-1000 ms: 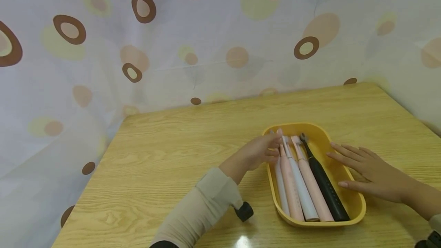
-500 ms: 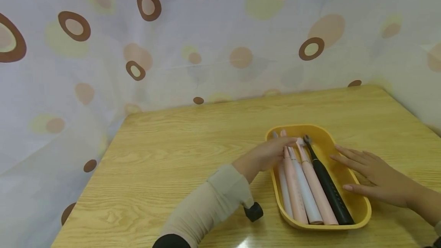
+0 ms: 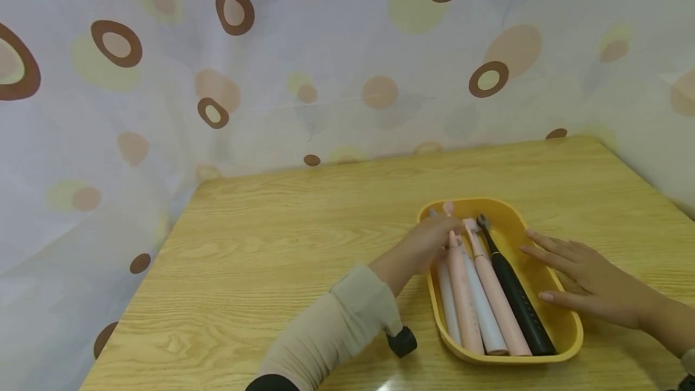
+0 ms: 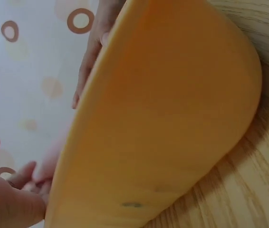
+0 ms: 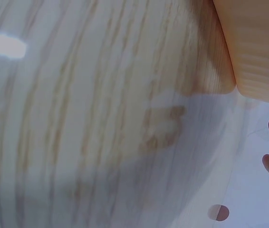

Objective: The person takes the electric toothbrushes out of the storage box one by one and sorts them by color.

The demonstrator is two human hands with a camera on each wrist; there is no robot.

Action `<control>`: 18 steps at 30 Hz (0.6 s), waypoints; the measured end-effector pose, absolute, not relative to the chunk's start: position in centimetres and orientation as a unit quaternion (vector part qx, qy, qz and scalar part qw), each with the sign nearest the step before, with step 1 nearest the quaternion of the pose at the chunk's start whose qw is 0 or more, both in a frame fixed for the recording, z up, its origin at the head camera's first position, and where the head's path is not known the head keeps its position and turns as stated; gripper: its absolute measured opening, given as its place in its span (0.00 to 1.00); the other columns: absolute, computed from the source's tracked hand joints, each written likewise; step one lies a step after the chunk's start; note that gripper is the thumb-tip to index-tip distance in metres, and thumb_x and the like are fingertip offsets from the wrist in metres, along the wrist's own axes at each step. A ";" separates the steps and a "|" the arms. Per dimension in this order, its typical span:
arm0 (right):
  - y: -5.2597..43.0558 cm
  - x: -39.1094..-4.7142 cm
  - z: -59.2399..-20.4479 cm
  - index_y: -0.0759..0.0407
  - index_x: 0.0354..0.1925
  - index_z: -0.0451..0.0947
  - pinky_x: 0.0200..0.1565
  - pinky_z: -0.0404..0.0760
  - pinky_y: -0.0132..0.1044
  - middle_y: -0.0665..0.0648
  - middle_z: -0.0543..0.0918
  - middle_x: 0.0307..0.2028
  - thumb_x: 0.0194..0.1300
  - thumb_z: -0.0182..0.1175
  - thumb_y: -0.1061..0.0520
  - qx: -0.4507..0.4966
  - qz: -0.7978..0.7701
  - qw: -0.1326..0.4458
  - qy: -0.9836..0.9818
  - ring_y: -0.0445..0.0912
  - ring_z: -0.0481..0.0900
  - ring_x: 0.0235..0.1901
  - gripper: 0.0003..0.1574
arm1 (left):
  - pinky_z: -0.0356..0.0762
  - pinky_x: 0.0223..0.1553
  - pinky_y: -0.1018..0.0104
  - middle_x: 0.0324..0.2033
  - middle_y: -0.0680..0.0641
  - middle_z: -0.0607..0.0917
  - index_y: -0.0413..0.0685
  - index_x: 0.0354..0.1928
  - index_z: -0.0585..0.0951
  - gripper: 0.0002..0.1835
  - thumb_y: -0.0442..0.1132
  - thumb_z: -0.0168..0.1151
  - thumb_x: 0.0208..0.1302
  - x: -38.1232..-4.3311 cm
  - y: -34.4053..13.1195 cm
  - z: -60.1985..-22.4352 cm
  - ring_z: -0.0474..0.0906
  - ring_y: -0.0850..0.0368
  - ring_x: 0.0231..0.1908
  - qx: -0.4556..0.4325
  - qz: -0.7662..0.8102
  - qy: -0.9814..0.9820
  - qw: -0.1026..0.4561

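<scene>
The right hand (image 3: 599, 285), spread, seemingly steadies the tray (image 3: 507, 219) beside it, while brushes (image 3: 499, 303) lie beneath the left hand (image 3: 426, 244) (pinching or not, I cannot tell).

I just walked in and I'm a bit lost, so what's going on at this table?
A person has both hands at a yellow tray on a wooden table. Two white toothbrushes, two pink toothbrushes and a black toothbrush lie side by side in it. The left hand is over the necks of the ones toward the left; whether it grips any is hidden. The right hand is spread at the tray's right side.
</scene>
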State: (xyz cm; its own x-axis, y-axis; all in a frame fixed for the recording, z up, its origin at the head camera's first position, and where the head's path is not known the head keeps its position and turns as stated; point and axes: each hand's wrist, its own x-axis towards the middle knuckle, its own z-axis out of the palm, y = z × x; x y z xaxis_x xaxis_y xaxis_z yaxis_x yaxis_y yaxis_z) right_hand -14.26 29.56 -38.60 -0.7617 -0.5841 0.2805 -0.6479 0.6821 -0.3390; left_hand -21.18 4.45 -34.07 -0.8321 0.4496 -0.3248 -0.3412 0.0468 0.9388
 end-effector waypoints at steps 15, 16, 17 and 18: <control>29.5 -14.3 -38.5 0.54 0.62 0.56 0.60 0.39 0.49 0.56 0.51 0.64 0.51 0.61 0.52 0.334 0.205 0.081 -0.916 0.37 0.43 0.60 0.42 | 0.74 0.37 0.62 0.41 0.39 0.77 0.39 0.40 0.68 0.09 0.29 0.52 0.57 -20.3 3.1 -34.7 0.74 0.44 0.42 0.074 0.785 0.579 0.209; 29.5 -14.3 -38.5 0.54 0.62 0.56 0.59 0.39 0.51 0.56 0.51 0.64 0.51 0.61 0.52 0.333 0.207 0.078 -0.917 0.38 0.43 0.60 0.42 | 0.74 0.37 0.63 0.41 0.38 0.77 0.40 0.42 0.67 0.11 0.28 0.52 0.57 -20.3 3.0 -34.8 0.73 0.42 0.43 0.075 0.791 0.570 0.208; 29.6 -14.3 -38.6 0.54 0.62 0.56 0.58 0.39 0.53 0.56 0.51 0.64 0.51 0.61 0.52 0.332 0.209 0.077 -0.917 0.39 0.44 0.60 0.42 | 0.74 0.36 0.63 0.42 0.37 0.77 0.41 0.43 0.67 0.13 0.27 0.53 0.56 -20.2 3.0 -34.8 0.73 0.40 0.44 0.077 0.797 0.563 0.206; 29.6 -14.2 -38.6 0.54 0.62 0.56 0.58 0.39 0.56 0.56 0.51 0.64 0.51 0.61 0.52 0.333 0.209 0.076 -0.916 0.41 0.44 0.60 0.42 | 0.74 0.36 0.63 0.42 0.35 0.76 0.41 0.45 0.66 0.15 0.26 0.53 0.56 -20.1 3.0 -34.8 0.72 0.40 0.44 0.081 0.801 0.557 0.207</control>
State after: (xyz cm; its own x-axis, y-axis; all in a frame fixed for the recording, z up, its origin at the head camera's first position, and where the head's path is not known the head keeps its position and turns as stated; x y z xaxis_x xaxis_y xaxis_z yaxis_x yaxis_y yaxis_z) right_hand -14.25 29.56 -38.64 -0.7668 -0.5783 0.2784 -0.6418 0.6905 -0.3334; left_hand -20.14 2.96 -34.83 -0.9014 0.4212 -0.1004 -0.2408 -0.2950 0.9247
